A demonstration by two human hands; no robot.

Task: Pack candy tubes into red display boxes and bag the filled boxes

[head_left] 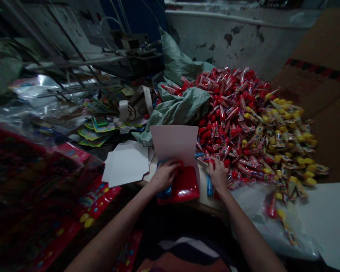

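Note:
In front of me stands a small carton with a glossy red front (185,186) and its white lid flap (174,141) raised. My left hand (164,176) reaches in from the left, fingers bent round a red plastic piece (180,165). Blue pieces (166,192) show below that hand, at the carton's left side. To the right, at the near edge of the heap, my right hand (218,174) has its fingers closed on a red-capped tube (212,161) in a clear wrapper. A blue tube (209,186) lies on the table between the carton and my right hand.
A large heap of red-capped wrapped tubes (229,102) and yellow-capped ones (283,132) covers the right side. Flat white cartons (127,162) lie left, near a tape dispenser (137,104). A green woven sack (181,104) lies behind. Red printed packs (99,200) fill the near left.

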